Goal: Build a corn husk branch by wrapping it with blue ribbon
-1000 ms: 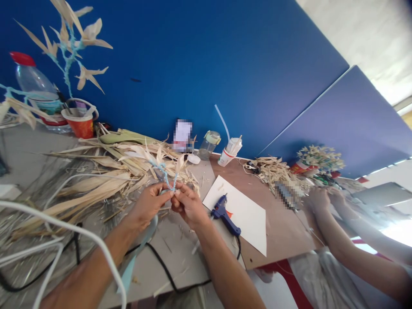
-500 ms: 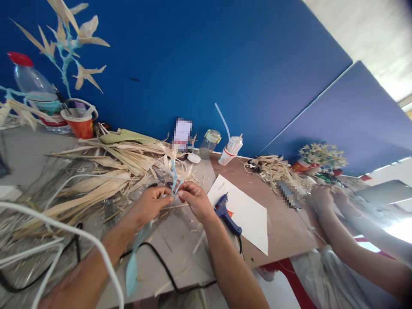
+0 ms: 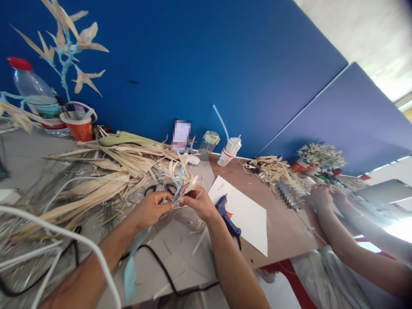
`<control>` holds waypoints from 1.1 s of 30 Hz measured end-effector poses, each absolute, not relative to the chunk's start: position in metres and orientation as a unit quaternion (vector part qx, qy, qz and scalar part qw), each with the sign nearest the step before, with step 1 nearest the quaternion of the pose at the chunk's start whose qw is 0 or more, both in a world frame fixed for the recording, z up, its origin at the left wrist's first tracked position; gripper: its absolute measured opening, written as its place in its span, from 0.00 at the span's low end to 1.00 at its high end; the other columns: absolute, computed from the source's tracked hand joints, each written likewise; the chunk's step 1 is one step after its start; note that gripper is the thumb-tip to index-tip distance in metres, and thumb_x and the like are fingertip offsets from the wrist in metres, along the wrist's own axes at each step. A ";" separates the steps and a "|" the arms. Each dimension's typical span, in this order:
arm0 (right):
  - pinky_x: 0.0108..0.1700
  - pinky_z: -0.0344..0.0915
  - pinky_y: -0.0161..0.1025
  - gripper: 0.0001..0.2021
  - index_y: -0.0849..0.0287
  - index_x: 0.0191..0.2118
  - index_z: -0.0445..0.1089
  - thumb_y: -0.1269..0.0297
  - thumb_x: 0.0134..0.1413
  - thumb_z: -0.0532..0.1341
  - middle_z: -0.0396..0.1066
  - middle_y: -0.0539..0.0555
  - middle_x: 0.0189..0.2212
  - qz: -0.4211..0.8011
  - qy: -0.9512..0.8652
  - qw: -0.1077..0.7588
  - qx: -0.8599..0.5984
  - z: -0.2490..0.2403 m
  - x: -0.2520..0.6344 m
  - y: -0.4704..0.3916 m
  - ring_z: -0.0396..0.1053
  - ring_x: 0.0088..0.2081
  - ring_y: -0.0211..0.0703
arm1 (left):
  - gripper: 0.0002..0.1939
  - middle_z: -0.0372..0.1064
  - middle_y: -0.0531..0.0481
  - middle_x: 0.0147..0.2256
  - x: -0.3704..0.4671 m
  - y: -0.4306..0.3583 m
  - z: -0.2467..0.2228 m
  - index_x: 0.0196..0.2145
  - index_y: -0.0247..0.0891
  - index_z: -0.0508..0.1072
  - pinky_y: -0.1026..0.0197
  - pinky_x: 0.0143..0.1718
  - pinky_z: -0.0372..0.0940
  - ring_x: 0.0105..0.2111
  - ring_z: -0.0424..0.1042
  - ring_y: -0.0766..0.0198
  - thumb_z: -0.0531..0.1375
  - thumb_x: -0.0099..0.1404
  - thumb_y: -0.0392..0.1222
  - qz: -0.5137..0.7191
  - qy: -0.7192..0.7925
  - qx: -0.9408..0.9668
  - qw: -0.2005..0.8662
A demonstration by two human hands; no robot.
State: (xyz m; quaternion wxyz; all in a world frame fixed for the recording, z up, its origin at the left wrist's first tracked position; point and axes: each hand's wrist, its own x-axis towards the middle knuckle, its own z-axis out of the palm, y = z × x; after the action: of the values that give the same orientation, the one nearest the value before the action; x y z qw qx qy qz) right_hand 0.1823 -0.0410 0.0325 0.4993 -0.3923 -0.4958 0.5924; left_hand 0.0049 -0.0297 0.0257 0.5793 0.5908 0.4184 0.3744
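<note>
Between my hands stands a small corn-husk flower stem (image 3: pixel 180 177), wrapped in light blue and topped with pale husk blooms. The fingers of my right hand (image 3: pixel 197 201) pinch the stem near its base. My left hand (image 3: pixel 153 209) is closed on a light blue paper strip (image 3: pixel 130 274), which trails down past the wrist toward the table's front edge. The fingertips of both hands nearly meet at the stem's base. Black-handled scissors (image 3: pixel 151 189) lie just behind my left hand, partly hidden by husks.
Dried corn husks (image 3: pixel 128 165) cover the table's left side. A blue glue gun (image 3: pixel 228 216) rests on white paper (image 3: pixel 254 214). Behind stand a glass jar (image 3: pixel 208 143) and a paper cup (image 3: pixel 226 156). A white tube (image 3: pixel 80 236) and black cable (image 3: pixel 157 257) cross the front. A co-worker's hands (image 3: pixel 322 197) are at right.
The flower stem has tilted to the right and its blooms have spread more into view. More of the scissors' handles shows. My hands have shifted slightly at its base.
</note>
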 end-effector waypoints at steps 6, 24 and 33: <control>0.32 0.67 0.37 0.12 0.56 0.28 0.70 0.64 0.34 0.72 0.71 0.47 0.25 0.605 -0.490 0.493 -0.388 0.037 0.181 -0.046 0.67 0.25 0.37 | 0.08 0.68 0.53 0.19 0.005 -0.031 0.031 0.22 0.39 0.76 0.61 0.28 0.63 0.26 0.70 0.58 0.66 0.49 0.46 0.361 0.397 0.601 0.592; 0.37 0.62 0.39 0.07 0.56 0.25 0.69 0.62 0.48 0.65 0.67 0.48 0.24 0.363 -0.613 0.563 -0.420 0.017 0.169 -0.039 0.66 0.29 0.40 | 0.15 0.53 0.61 0.16 0.014 -0.033 0.027 0.25 0.37 0.71 0.64 0.21 0.42 0.17 0.49 0.71 0.66 0.47 0.51 0.334 0.437 0.508 0.664; 0.34 0.64 0.38 0.12 0.56 0.33 0.72 0.59 0.40 0.70 0.70 0.48 0.26 0.562 -0.490 0.529 -0.405 0.009 0.170 -0.037 0.66 0.28 0.39 | 0.14 0.56 0.60 0.16 0.010 -0.028 0.026 0.25 0.37 0.72 0.64 0.22 0.43 0.17 0.49 0.72 0.67 0.46 0.49 0.337 0.420 0.481 0.692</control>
State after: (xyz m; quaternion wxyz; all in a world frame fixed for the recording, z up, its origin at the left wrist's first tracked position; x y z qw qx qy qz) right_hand 0.1696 -0.0366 0.0092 0.5292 -0.4047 -0.4903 0.5618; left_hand 0.0096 -0.0283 0.0257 0.6920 0.4812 0.4198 0.3367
